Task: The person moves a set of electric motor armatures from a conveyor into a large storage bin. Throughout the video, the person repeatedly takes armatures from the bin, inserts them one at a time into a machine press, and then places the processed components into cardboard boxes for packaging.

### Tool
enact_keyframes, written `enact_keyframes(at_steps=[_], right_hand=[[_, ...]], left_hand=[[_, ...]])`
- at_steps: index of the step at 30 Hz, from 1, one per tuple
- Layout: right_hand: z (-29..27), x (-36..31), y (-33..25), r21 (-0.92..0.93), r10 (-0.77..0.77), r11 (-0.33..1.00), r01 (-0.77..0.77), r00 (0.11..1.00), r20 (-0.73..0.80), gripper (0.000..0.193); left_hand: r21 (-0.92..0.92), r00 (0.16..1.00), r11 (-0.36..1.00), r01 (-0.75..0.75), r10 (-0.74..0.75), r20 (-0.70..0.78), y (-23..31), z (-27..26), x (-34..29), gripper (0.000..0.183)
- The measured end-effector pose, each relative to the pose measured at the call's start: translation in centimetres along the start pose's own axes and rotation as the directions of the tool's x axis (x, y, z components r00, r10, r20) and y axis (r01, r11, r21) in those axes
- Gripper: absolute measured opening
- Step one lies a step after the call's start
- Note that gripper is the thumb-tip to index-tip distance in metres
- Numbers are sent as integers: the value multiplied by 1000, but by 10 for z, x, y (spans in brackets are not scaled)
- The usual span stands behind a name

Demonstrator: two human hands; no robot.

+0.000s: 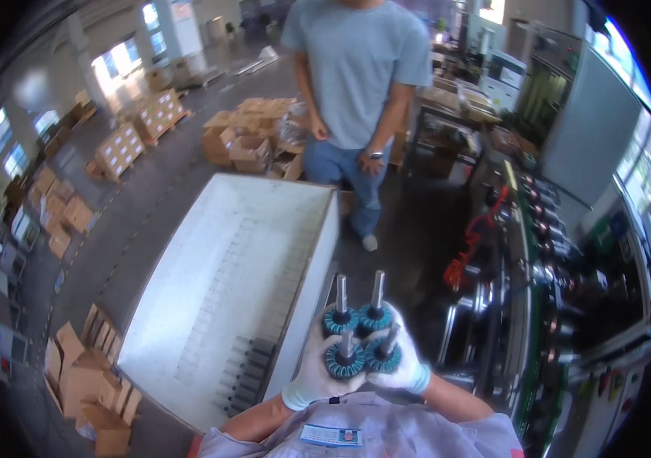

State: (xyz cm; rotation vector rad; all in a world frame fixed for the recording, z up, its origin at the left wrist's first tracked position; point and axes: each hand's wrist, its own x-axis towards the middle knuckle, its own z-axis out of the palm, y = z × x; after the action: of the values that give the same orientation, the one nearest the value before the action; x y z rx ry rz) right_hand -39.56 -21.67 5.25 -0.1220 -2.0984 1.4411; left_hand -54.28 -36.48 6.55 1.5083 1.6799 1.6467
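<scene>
In front of my chest, both gloved hands are raised side by side and gripping motor rotors with upright metal shafts and blue-green ringed ends. My left hand (pixel 312 374) is closed round two of them, a near left rotor (pixel 344 362) and a far left rotor (pixel 341 320). Wrapped round the other pair, a near right rotor (pixel 383 356) and a far right rotor (pixel 374 317), is my right hand (pixel 411 368). The ringed ends almost touch, and the rotors' lower parts are hidden by my gloves. Left of my hands stands a large white bin (pixel 203 305).
Dark cylindrical parts (pixel 248 374) lie in rows in the bin's near right corner. Across from me stands a person (pixel 360 84) in a T-shirt and jeans. A machine line (pixel 543 282) runs along the right. Cardboard boxes (pixel 253 153) are piled behind the bin, with opened cartons (pixel 85 374) at lower left.
</scene>
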Motion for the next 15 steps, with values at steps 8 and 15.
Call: enact_keyframes(at_steps=[8,15], right_hand=[[49,125,80,339,273,861,-380,906,323,70],[107,262,191,258,319,698,-668,613,723,55]], left_hand=[[-204,880,935,290,-344,-327,-81,-57,29,48],[-748,561,619,237,-716,-415,-174,-115,51,50]])
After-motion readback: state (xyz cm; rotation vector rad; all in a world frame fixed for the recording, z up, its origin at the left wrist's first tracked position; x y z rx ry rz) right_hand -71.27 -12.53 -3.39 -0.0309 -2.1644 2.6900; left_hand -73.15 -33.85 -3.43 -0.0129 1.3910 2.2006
